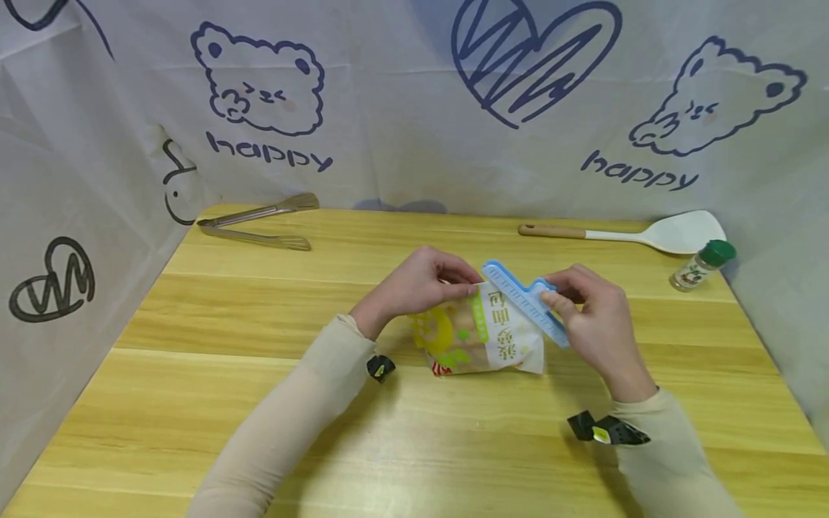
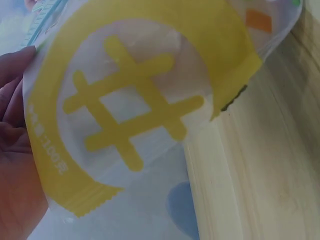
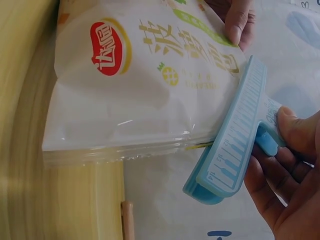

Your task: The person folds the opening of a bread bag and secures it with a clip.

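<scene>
A white, yellow and green plastic food bag (image 1: 456, 338) with printed lettering is held up over the wooden table. My left hand (image 1: 421, 284) pinches its upper edge between thumb and fingers. In my right hand (image 1: 592, 316) is a light blue bag clip (image 1: 524, 302), gripped by its handle with the thumb on the near side. The right wrist view has the clip (image 3: 232, 135) slanting across one corner of the bag (image 3: 125, 105), its two bars slightly parted at the lower end. How much of the bag lies between the bars is hidden.
Metal tongs (image 1: 259, 216) lie spread at the back left of the table (image 1: 414, 446). A white spatula (image 1: 673, 232) with a wooden handle lies at the back right, beside a green-capped spice jar (image 1: 699, 267). A printed cloth (image 1: 388, 108) hangs behind and along both sides.
</scene>
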A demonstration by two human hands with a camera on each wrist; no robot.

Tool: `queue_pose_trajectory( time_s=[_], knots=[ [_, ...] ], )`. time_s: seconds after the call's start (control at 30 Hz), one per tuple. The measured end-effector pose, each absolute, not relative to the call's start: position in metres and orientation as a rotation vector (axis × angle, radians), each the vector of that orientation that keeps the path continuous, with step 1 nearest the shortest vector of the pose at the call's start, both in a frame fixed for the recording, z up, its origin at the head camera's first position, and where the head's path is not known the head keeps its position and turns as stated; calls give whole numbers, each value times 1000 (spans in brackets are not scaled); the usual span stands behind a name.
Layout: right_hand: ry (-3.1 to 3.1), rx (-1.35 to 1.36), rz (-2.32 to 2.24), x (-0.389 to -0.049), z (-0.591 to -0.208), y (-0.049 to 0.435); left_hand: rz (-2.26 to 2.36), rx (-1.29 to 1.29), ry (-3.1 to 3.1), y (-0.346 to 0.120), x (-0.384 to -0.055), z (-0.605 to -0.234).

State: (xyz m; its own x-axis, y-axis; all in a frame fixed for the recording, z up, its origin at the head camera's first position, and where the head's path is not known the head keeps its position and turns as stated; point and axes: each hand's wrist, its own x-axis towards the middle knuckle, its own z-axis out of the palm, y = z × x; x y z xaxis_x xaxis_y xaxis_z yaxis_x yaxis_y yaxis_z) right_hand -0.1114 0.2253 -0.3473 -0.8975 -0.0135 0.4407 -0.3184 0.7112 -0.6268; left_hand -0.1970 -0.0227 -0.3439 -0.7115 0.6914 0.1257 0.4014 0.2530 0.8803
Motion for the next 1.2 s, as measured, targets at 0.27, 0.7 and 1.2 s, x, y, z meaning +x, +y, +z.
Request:
queue_pose_trajectory(
  time_s=[0.27,0.7,1.2],
  knots=[
    [-2520,244,1032,-112,-348,223,1425,958,2268,-22,-195,-342],
    [-2517,242,1078,-114,-347,220,1443,975,2268,-21,-195,-345],
    [-2529,220,1092,-117,-348,217,1423,997,2294,-19,-194,-345]
  ],
)
